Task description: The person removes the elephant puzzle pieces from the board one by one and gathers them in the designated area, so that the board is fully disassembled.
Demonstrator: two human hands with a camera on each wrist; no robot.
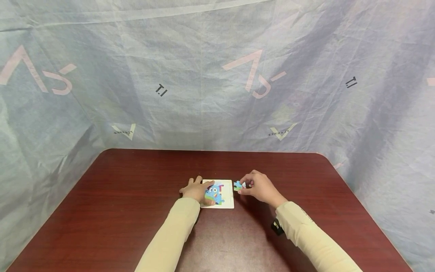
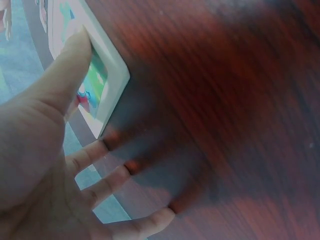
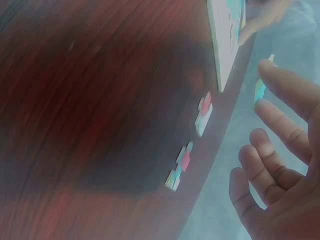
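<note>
A white puzzle tray [image 1: 230,204] lies on the table, part of its blue cartoon animal picture [image 1: 215,192] filled in at the left and bare white at the right. Over the tray's left side rests my left hand [image 1: 195,192]; in the left wrist view the thumb [image 2: 75,55] lies across its border while the other fingers spread onto the table. Just right of the tray, my right hand [image 1: 261,187] pinches a blue and green jigsaw piece [image 3: 260,91] between thumb and forefinger, above the table. Its remaining fingers are loosely bent.
In the right wrist view, two loose jigsaw pieces, one mostly white and pink [image 3: 202,119], the other pink and blue [image 3: 181,166], lie on the dark red wooden table [image 1: 136,177] near the right hand. A grey printed cloth [image 1: 200,113] hangs behind the table's far edge.
</note>
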